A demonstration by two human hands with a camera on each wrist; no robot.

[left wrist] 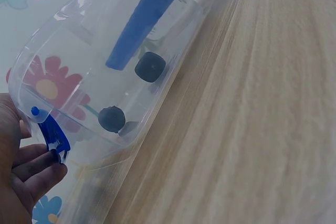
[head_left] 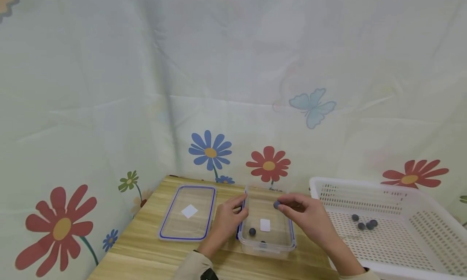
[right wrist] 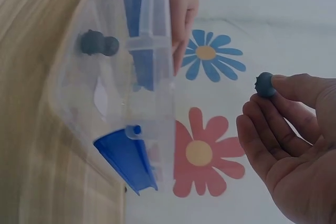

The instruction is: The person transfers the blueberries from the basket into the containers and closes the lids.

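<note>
In the head view, a clear plastic container with blue side latches stands on the wooden table. My left hand holds its left side, the fingers by a blue latch in the left wrist view. Two blueberries lie on the container's floor, near its front end. Above the container's right rim, my right hand pinches another blueberry between thumb and fingertips. That berry's crown shows in the right wrist view.
Flat on the table to the left lies a clear lid with a blue seal and white label. A white perforated basket to the right holds several blueberries. Behind the table hangs a flower-printed curtain.
</note>
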